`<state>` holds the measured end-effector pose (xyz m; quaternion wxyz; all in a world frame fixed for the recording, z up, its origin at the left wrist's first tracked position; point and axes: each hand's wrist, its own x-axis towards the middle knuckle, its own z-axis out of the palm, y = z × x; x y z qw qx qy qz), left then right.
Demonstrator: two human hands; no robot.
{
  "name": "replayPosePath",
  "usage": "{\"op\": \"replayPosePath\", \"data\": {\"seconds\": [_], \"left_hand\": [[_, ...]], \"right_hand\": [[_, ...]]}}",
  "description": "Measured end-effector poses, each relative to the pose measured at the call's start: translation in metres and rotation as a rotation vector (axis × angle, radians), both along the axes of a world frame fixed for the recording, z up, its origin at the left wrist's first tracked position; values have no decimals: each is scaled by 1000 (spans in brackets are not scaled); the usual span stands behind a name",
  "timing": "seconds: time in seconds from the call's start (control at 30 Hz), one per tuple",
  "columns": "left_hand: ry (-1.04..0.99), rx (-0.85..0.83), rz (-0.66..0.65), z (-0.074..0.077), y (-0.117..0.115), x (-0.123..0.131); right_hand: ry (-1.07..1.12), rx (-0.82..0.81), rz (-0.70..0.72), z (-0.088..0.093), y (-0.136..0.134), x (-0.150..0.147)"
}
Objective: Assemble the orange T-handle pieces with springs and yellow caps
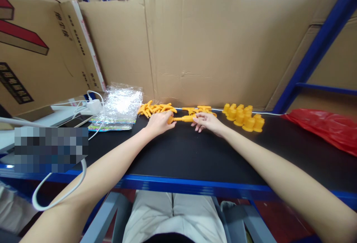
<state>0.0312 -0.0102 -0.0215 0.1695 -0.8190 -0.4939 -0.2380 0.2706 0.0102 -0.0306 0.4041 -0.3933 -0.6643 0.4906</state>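
Observation:
A yellow-orange plastic piece with a ridged, narrow shaft and a wider right part (185,118) lies level between my hands, just above or on the black tabletop. My left hand (160,122) is closed round its left end. At its right end, the curled fingers and thumb of my right hand (208,121) grip it loosely. Behind my left hand is a heap of branched yellow-orange plastic pieces (156,107). More flat yellow-orange pieces (205,107) lie behind my right hand, which partly hides them.
Several yellow flanged cups (242,116) stand in rows to the right. A red plastic bag (320,128) lies beyond them. Clear plastic wrap (121,101) and white cables (95,105) are at left. A cardboard wall (195,49) closes off the back.

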Motion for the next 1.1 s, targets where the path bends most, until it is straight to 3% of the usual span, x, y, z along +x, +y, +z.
{"op": "replayPosePath", "data": {"seconds": [0.4,0.6,0.7,0.9,1.1], "left_hand": [[15,31,-3,-1,2,0],[-71,-4,-55,-3,2,-2],[-133,-31,-78,-5,4,-2],[-117,-39,-141,-7,13,-7],[-152,-81,-107,-11,23,-19]], "right_hand": [[-9,-30,-6,1,-1,-1],[44,-15,-29,2,2,3],[13,115,-127,8,9,10],[-352,671,-435,25,18,18],[-805,858,-441,27,32,-2]]}}
